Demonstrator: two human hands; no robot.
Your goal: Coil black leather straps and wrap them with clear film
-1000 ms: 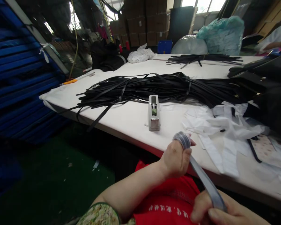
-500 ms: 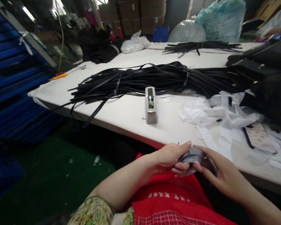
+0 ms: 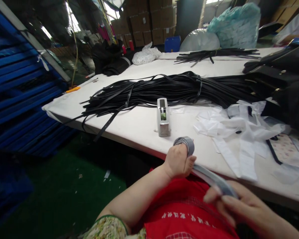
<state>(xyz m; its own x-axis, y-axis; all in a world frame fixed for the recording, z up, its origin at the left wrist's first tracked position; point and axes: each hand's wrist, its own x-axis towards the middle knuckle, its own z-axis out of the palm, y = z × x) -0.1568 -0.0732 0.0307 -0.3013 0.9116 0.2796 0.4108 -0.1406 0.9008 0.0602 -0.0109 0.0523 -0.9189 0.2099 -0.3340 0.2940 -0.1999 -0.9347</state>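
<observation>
My left hand (image 3: pixel 177 162) is closed in a fist near the table's front edge, with a grey strap (image 3: pixel 204 174) wound round its fingers. The strap runs down to the right into my right hand (image 3: pixel 235 204), whose fingers pinch it; that hand is blurred by motion. Just beyond my left hand a white tape dispenser (image 3: pixel 163 117) stands on the white table (image 3: pixel 139 122). Behind it lies a big bundle of black straps (image 3: pixel 169 89).
White paper and plastic scraps (image 3: pixel 239 129) lie at the right, with black bags (image 3: pixel 286 86) behind them. A second bundle of black straps (image 3: pixel 214 53) lies at the far edge. Blue panels (image 3: pixel 17 93) stand at the left, above green floor (image 3: pixel 54 196). Cartons and filled sacks are at the back.
My hands were together on the coiled strap half a second ago. Now they have drawn apart, the left up with the coil, the right down to the right, and the strap is stretched between them.
</observation>
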